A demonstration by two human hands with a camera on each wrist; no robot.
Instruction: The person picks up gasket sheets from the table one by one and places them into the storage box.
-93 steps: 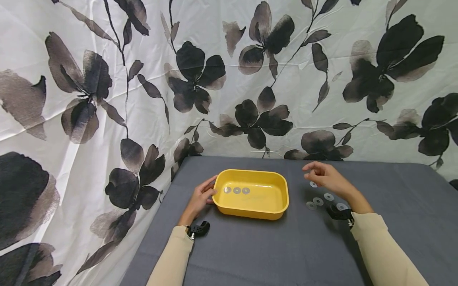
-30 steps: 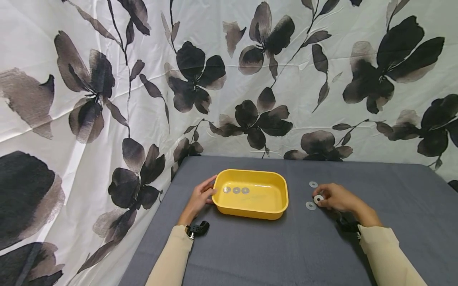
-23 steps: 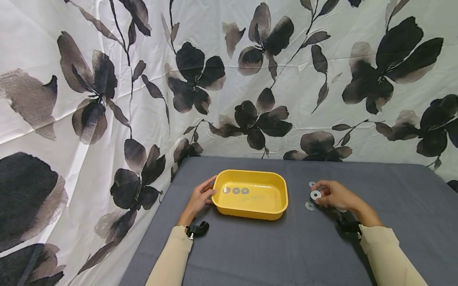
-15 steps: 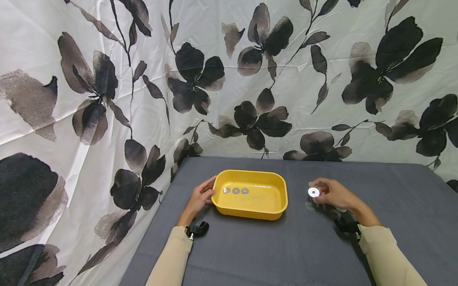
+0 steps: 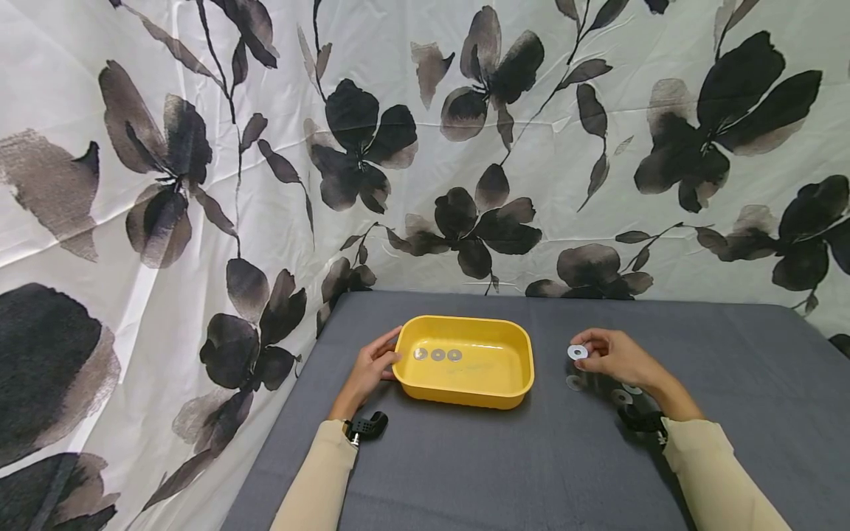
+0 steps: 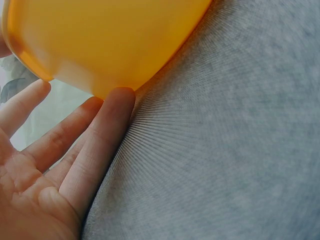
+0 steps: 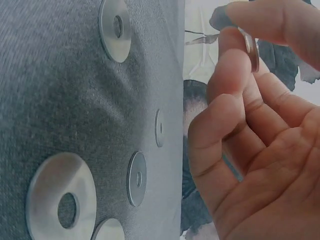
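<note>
A yellow tray (image 5: 465, 376) stands on the grey cloth with three flat metal washers (image 5: 438, 355) in a row at its left side. My left hand (image 5: 365, 371) rests at the tray's left end. In the left wrist view, fairly straight fingers (image 6: 107, 125) touch the tray's outer wall (image 6: 120, 45). Right of the tray, my right hand (image 5: 614, 355) pinches a washer (image 5: 577, 352) between thumb and fingers, raised off the cloth. The right wrist view shows this washer (image 7: 252, 52) edge-on at the fingertips. Loose washers (image 5: 574, 383) lie below that hand, some partly hidden by it.
In the right wrist view several washers (image 7: 62, 197) lie spread over the cloth. The grey table cloth (image 5: 465, 472) extends around the tray. A white curtain with dark flowers (image 5: 425, 184) hangs behind the table and along its left side.
My right hand came down to the loose washers, picked one up and has since lifted it slightly up and left. The left hand and the tray have stayed in place.
</note>
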